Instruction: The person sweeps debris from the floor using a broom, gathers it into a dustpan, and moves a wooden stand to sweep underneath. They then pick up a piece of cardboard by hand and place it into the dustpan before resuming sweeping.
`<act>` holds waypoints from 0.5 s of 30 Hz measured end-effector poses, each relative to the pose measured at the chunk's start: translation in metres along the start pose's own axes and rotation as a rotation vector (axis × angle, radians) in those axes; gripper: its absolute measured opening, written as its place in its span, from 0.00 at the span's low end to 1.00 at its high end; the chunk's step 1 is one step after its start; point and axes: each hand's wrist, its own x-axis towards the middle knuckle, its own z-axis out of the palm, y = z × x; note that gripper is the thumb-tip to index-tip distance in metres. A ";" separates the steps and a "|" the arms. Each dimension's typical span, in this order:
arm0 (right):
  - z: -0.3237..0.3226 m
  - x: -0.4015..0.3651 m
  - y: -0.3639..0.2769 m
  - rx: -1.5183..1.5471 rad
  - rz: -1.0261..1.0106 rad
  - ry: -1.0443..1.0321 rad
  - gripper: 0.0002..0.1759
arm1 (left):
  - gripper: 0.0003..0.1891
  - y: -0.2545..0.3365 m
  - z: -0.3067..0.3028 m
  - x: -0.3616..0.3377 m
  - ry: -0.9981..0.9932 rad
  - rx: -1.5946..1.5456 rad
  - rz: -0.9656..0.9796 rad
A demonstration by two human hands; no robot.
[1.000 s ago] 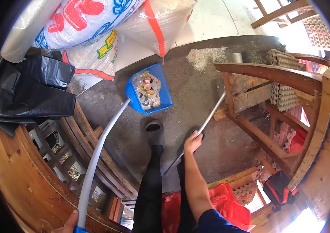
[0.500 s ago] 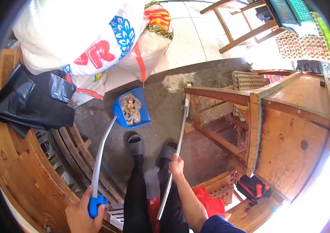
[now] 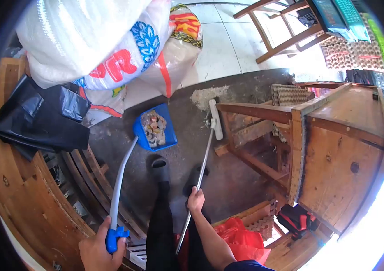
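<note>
My left hand (image 3: 96,249) is closed around the blue grip of a long-handled dustpan (image 3: 171,134). The blue pan rests on the dark floor, holding a heap of pale debris (image 3: 153,128). My right hand (image 3: 196,200) wraps round the metal pole of a broom (image 3: 217,124), whose white bar-shaped head is on or near the floor beside a wooden table leg. What is under that head cannot be made out. Just beyond it lies a patch of pale crumbs (image 3: 206,95) on the floor.
Large white sacks (image 3: 111,49) stand at the upper left, near a black plastic bag (image 3: 41,113). A wooden table (image 3: 343,153) is at the right, with egg trays (image 3: 286,95) behind its legs. A red bag (image 3: 241,239) lies close to my right arm.
The broom head has swung out from behind the table leg toward the left and now shows fully. My right hand has shifted slightly left with the pole. The dustpan stays nearly where it was.
</note>
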 end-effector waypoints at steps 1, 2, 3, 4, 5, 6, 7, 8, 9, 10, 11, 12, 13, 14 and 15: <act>0.003 0.009 -0.006 0.019 0.034 -0.006 0.22 | 0.26 -0.003 0.003 0.000 0.062 -0.045 0.058; 0.012 0.020 -0.006 0.035 0.076 -0.016 0.21 | 0.26 -0.005 0.005 0.000 0.059 -0.033 0.052; 0.025 0.035 -0.004 0.036 0.069 0.016 0.22 | 0.26 -0.006 0.005 -0.001 0.047 -0.038 0.038; 0.037 0.052 -0.008 0.086 0.111 0.078 0.22 | 0.25 -0.005 0.006 -0.001 0.032 -0.047 0.022; 0.050 0.072 -0.010 0.158 0.114 0.167 0.22 | 0.25 -0.001 0.002 0.000 0.020 -0.039 0.015; 0.057 0.087 -0.019 0.213 0.146 0.198 0.22 | 0.24 0.005 -0.006 0.001 -0.062 -0.002 -0.066; 0.063 0.101 -0.028 0.266 0.179 0.234 0.22 | 0.23 0.008 -0.007 0.003 -0.145 0.036 -0.144; 0.067 0.115 -0.033 0.289 0.204 0.240 0.23 | 0.23 0.007 -0.004 0.004 -0.162 0.044 -0.146; 0.074 0.130 -0.035 0.281 0.257 0.230 0.24 | 0.22 0.007 -0.002 0.004 -0.139 0.025 -0.136; 0.088 0.143 -0.027 0.216 0.222 0.284 0.24 | 0.22 0.007 -0.002 0.003 -0.112 0.006 -0.126; 0.091 0.144 -0.028 0.286 0.300 0.188 0.24 | 0.22 0.007 -0.004 0.002 -0.117 0.008 -0.124; 0.086 0.142 -0.036 0.355 0.372 0.098 0.23 | 0.22 0.007 -0.005 0.002 -0.133 0.021 -0.169; 0.080 0.127 -0.042 0.440 0.375 0.030 0.23 | 0.22 0.008 -0.005 0.002 -0.146 0.026 -0.211; 0.068 0.101 -0.050 0.523 0.375 -0.037 0.23 | 0.22 0.007 -0.005 0.000 -0.145 0.011 -0.199; 0.050 0.079 -0.057 0.626 0.437 -0.148 0.23 | 0.22 0.004 -0.003 -0.001 -0.120 0.027 -0.162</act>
